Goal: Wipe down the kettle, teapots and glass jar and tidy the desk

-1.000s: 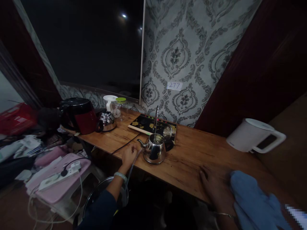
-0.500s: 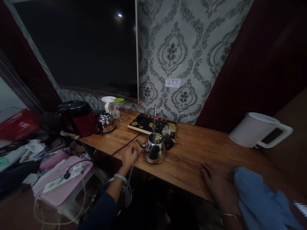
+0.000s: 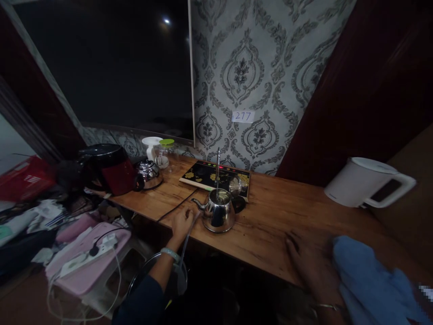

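Note:
My left hand [image 3: 181, 222] is at the table's front edge, fingers curled together against a pale, flexible tube [image 3: 186, 241] that runs down off the edge. Just right of it stands a shiny steel kettle [image 3: 219, 215], its top uncovered, handle upright, and spout pointing left toward my hand. Behind the kettle is a rounded shiny piece [image 3: 235, 186], partly hidden. Palm down on the table at the right lies my right hand [image 3: 313, 262], fingers apart and somewhat blurred, holding nothing that I can see. A blue cloth [image 3: 368, 275] lies beside its wrist.
A black induction cooktop [image 3: 199, 174] with gold flowers lies behind the kettle. A white electric kettle [image 3: 360, 183] stands far right. Left are a second steel kettle [image 3: 150, 174], a red-and-black appliance [image 3: 117, 176] and a green-lidded jar [image 3: 167, 155]. A power strip [image 3: 88, 257] sits on a pink stool [image 3: 76, 280].
The view has shifted very slightly. Both hands and the kettle stay in nearly the same places.

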Demonstrator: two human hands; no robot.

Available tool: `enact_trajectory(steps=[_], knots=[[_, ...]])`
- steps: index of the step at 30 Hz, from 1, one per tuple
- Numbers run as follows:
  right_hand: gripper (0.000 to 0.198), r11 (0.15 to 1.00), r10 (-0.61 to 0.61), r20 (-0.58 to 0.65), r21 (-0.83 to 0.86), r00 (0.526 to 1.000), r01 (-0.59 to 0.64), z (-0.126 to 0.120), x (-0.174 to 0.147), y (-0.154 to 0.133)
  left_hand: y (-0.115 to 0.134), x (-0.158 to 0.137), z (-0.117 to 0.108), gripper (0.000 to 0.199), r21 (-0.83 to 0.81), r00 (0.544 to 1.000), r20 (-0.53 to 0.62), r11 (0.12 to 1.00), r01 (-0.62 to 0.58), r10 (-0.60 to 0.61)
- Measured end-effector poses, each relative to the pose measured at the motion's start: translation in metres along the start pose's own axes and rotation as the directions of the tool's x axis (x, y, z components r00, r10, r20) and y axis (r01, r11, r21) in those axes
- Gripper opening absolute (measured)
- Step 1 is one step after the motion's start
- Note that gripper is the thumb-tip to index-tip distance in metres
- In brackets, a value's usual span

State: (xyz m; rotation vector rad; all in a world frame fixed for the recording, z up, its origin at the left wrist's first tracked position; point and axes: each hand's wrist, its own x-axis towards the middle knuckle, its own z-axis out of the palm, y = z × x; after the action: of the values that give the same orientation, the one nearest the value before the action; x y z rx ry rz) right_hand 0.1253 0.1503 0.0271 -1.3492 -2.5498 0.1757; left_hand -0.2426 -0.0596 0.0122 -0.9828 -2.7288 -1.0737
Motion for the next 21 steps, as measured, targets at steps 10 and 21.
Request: enact_trajectory(steps=[10, 21], knots=[[0.058, 0.999, -0.02, -0.079, 0.036, 0.997, 0.023, 0.007, 0.003, 0.005, -0.024, 0.022, 0.001, 0.029, -0.406, 0.998, -0.039, 0.912, -0.061, 0.049], [0.046, 0.987, -0.031, -0.182, 0.153, 0.983, 0.059, 0.042, 0.007, 0.037, 0.049, 0.195, -0.013, 0.055, 0.171, 0.881, 0.142, 0.866, -0.47, 0.451]])
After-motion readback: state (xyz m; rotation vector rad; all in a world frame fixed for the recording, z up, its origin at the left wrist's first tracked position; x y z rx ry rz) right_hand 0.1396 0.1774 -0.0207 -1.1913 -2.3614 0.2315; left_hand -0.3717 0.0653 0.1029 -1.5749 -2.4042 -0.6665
